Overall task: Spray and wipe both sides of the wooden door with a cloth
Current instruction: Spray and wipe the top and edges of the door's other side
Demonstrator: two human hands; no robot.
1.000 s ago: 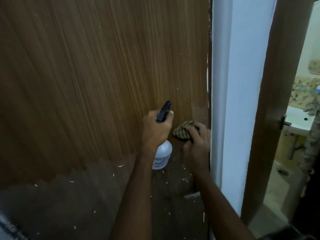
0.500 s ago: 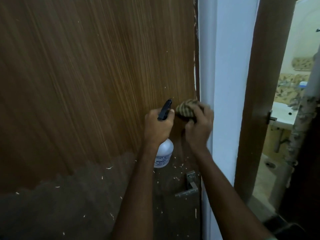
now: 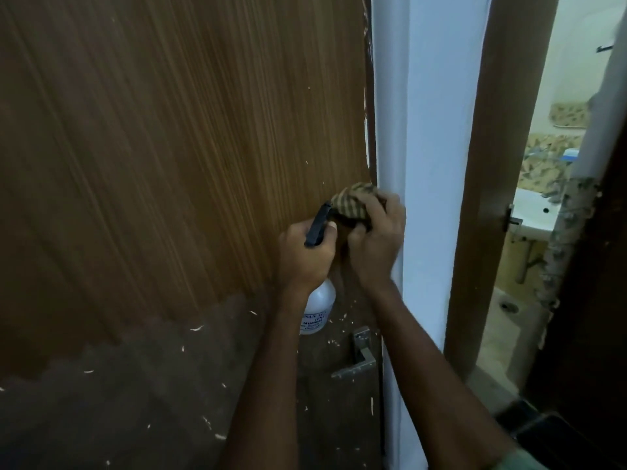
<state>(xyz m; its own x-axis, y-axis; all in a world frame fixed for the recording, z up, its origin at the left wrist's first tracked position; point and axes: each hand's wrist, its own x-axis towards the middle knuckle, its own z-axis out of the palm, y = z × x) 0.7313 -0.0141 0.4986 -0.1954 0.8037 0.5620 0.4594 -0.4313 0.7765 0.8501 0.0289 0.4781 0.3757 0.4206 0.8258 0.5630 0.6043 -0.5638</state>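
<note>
- Head view: wooden door (image 3: 169,164) filling left and centre, vertical grain, upper part lighter brown, lower part darker with pale flecks and scratches.
- White wall strip (image 3: 431,164) right of door edge; brown door frame (image 3: 488,164) beyond, tiled bathroom with white sink (image 3: 532,212) seen through the gap.
- Metal handle (image 3: 359,357) low on door near its right edge.
- Left hand (image 3: 305,256) curled tight round neck of spray bottle (image 3: 319,310); black trigger head sticking up above the fist, white body with blue print hanging below, close to door surface.
- Right hand (image 3: 376,242) clamped on bunched checked cloth (image 3: 353,205), pressing it against door near right edge, above handle.
- Cloth just beside and touching bottle's black nozzle tip; hands side by side, nearly touching.
- Both forearms bare, greenish sleeve (image 3: 519,461) at bottom right.
</note>
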